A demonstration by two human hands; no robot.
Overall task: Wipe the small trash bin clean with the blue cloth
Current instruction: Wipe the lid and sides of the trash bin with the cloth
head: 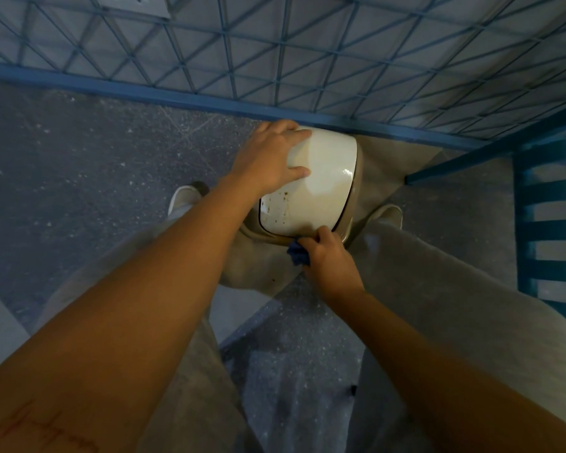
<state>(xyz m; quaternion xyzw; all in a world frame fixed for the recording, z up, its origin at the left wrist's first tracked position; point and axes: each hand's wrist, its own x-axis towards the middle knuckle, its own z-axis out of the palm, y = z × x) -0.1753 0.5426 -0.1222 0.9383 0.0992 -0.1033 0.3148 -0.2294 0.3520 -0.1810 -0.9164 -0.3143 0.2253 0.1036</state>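
we're looking straight down on the small trash bin. it stands on the speckled floor right up against the blue-tiled wall, between our two shoes. its white lid faces up at us, and the lid's long axis runs away from us toward the wall, leaning a bit to the right. there are brown stains on the near left part of the lid, and the beige body shows below the near edge.

left hand lies spread over the far left corner of the lid, fingers draped along the far edge and thumb flat on the white top, arm stretched out long, so a wide grip. right hand is curled tight at the near rim, knuckles up, pinching the blue cloth against the beige edge.

most of the cloth is hidden under that hand, only a bunched bit pokes out on the left. the bin's base is out of sight, so we can't tell if it's tilted. a blue slatted frame is cut off on the right.
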